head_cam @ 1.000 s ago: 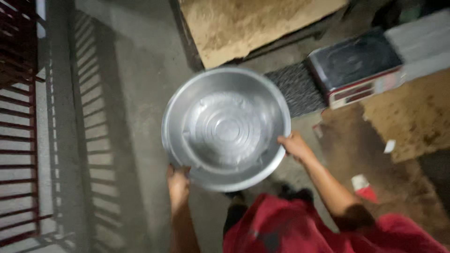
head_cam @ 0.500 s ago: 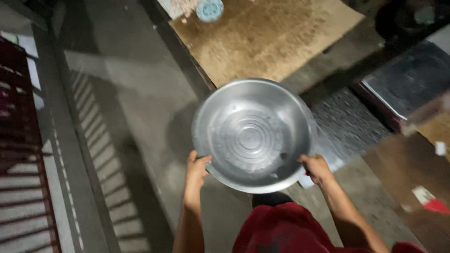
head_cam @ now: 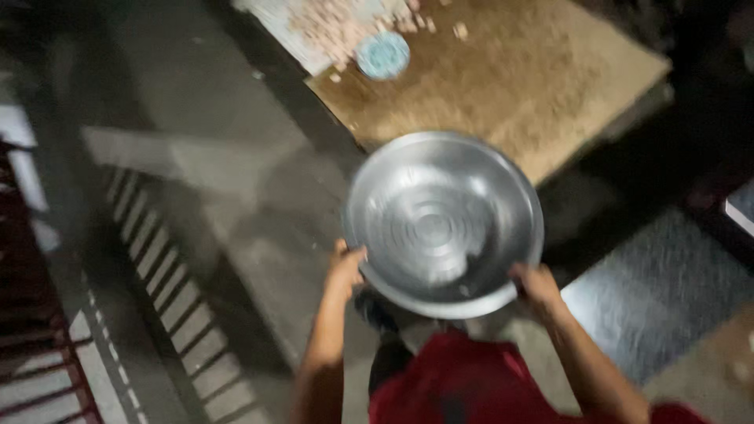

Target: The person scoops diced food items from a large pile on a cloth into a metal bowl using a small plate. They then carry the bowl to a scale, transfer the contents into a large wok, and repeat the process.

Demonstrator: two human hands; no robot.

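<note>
Two bare hands hold a wide, round, shiny metal basin (head_cam: 444, 224) out in front of the person, above a grey concrete floor (head_cam: 212, 180). The left hand (head_cam: 345, 267) closes on the basin's near left rim, thumb over the edge and fingers hidden underneath. The right hand (head_cam: 536, 284) closes on the near right rim in the same way, its fingers also out of sight below the metal. The basin sits roughly level, its open side up, with ringed ridges showing in its bottom and a dark patch low on the inner wall near the right hand; blur makes it hard to tell whether that patch is a reflection or something lying inside.

Beyond the basin's far rim lies a tan, rectangular mat (head_cam: 518, 86) on the floor, with a small round pale-blue lid-like disc (head_cam: 382, 55) near its far left corner and pale scattered bits just beside it. To the right of the basin lies a dark grey textured mat (head_cam: 660, 298). A red garment (head_cam: 471, 385) covers the person's body directly below the basin. At the far left runs a dark red metal railing (head_cam: 31, 314), whose barred shadow falls across the floor.
</note>
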